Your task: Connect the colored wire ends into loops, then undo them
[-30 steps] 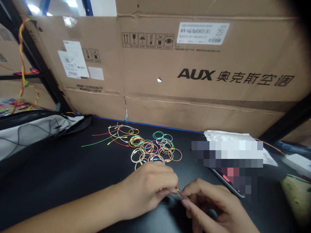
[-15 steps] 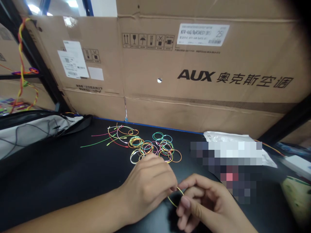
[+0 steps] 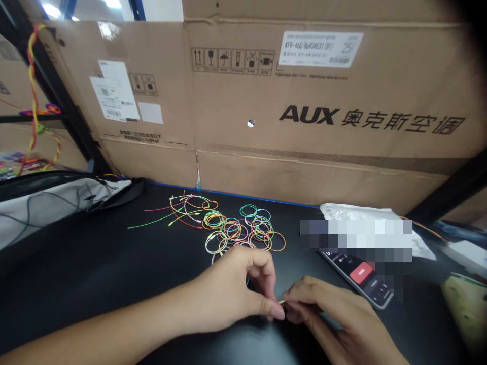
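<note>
yellow cord end [image 3: 281, 302] is pinched, fingers closed narrow, between the left hand [image 3: 228, 291] and the right hand [image 3: 323, 317], both held over the black bench [image 3: 95, 289]. a smartphone [image 3: 355, 276], partly blurred, lies just beyond the right hand, while a tangle of coloured cord loops [image 3: 239, 233] lies directly ahead of the left hand. farther back, a grey bag [image 3: 57, 203] lies at the bench's left and an aux cardboard carton [image 3: 304, 101] stands behind the rear edge.

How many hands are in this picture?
2. The left hand is over the black table, and the right hand is just beside it. Both pinch a thin yellow wire. No other hands show.
</note>
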`<state>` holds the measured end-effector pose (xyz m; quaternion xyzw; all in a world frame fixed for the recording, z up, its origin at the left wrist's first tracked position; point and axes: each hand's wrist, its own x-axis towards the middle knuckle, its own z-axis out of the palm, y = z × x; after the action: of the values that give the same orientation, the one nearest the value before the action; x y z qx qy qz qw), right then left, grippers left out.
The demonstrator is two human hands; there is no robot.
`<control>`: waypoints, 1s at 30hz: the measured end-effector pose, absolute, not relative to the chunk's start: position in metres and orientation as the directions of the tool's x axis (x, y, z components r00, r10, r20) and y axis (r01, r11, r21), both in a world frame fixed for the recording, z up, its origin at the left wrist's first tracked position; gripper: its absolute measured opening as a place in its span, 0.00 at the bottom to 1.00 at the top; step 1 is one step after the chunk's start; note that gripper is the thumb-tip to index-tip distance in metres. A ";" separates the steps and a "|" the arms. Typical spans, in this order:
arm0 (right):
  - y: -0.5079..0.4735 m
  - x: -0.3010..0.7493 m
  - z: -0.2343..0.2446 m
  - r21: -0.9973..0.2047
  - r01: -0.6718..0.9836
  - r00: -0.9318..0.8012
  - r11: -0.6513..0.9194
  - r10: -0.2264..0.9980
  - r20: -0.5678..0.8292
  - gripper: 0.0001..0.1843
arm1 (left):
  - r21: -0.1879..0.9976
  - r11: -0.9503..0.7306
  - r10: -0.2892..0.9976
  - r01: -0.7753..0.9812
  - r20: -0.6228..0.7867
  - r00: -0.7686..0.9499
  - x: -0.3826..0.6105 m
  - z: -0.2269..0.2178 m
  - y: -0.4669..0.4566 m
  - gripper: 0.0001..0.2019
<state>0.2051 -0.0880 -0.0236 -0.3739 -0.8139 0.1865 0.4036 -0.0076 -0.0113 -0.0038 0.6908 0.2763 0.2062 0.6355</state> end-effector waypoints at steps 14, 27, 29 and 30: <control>-0.090 0.194 -0.033 -0.998 0.058 -0.205 -0.012 0.979 -0.024 0.13 | 0.844 -0.525 0.680 0.111 0.338 0.651 -0.007 -0.006 -0.017 0.11; -0.087 0.188 -0.031 -0.999 0.030 -0.137 -0.028 0.990 -0.032 0.18 | 0.500 -0.858 0.441 0.116 0.604 0.664 -0.009 -0.009 -0.024 0.07; -0.088 0.188 -0.032 -0.997 0.036 -0.145 -0.064 0.987 -0.068 0.19 | 0.576 -0.806 0.503 0.136 0.547 0.669 -0.008 -0.010 -0.022 0.08; -0.089 0.189 -0.033 -0.996 0.058 -0.137 -0.063 0.988 -0.070 0.19 | 0.687 -0.711 0.587 0.151 0.461 0.666 -0.007 -0.010 -0.019 0.08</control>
<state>0.1887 -0.0887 -0.0333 -0.4935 -0.5299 0.5364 0.4335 -0.0075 -0.0194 -0.0097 0.8572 0.2151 0.3474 0.3133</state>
